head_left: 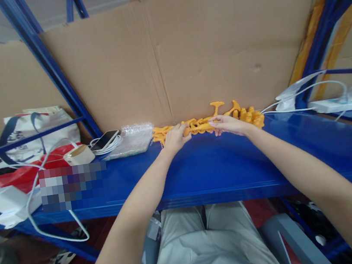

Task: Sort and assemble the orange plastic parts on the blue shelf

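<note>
Toward the back of the blue shelf, my left hand point(175, 137) has its fingers closed at the left end of a long yellow plastic piece point(201, 127). On that piece's right end, my right hand point(228, 124) pinches with thumb and fingers. More yellow plastic parts crowd around both hands. Some with thin chains point(159, 133) lie left of my left hand. A stack of yellow parts point(253, 116) sits just beyond my right hand, and a T-shaped yellow part point(216, 107) stands up behind it. The parts' exact kind is too small to make out.
A clear plastic bag point(136, 138), a phone point(105, 139) on a coiled white cable and a white charger point(79, 154) lie to the left. Cardboard point(216, 43) walls the back. Blue posts point(52, 66) frame the blue shelf point(213, 166). Another person's leg point(33, 257) shows lower left.
</note>
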`<state>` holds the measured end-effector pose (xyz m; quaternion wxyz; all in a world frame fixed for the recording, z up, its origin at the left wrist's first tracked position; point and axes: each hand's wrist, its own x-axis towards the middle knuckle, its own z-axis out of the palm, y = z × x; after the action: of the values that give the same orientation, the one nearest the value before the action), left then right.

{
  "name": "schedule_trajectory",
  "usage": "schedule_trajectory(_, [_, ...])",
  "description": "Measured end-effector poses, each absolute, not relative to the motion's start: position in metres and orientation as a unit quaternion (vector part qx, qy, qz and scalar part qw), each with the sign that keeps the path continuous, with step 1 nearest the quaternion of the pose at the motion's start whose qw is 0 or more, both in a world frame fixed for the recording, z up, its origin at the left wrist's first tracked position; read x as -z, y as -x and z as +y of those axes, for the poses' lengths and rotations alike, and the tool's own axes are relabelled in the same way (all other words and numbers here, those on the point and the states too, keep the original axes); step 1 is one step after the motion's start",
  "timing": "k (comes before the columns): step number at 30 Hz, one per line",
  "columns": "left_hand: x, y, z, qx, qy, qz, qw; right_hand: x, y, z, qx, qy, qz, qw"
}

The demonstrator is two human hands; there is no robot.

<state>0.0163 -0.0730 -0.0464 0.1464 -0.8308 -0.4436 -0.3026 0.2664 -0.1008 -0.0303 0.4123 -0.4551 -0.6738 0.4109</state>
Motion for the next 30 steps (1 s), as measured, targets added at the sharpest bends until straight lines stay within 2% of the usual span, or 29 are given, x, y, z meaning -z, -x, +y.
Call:
schedule_trajectory(8, [0.049, -0.017, -0.070, 0.318, 0.827, -0.438, 0.149, 0.031, -0.273, -0.099, -0.424, 0.424, -0.695, 0.396])
schedule_trajectory(15, [0.050, -0.016, -0.069, 0.331, 0.824, -0.434, 0.154, 0.029, -0.266, -0.102, -0.402, 0.427, -0.689, 0.425])
schedule_trajectory(30, [0.052, -0.013, -0.070, 0.362, 0.817, -0.416, 0.168, 0.029, -0.252, -0.104, -0.413, 0.452, -0.663, 0.431])
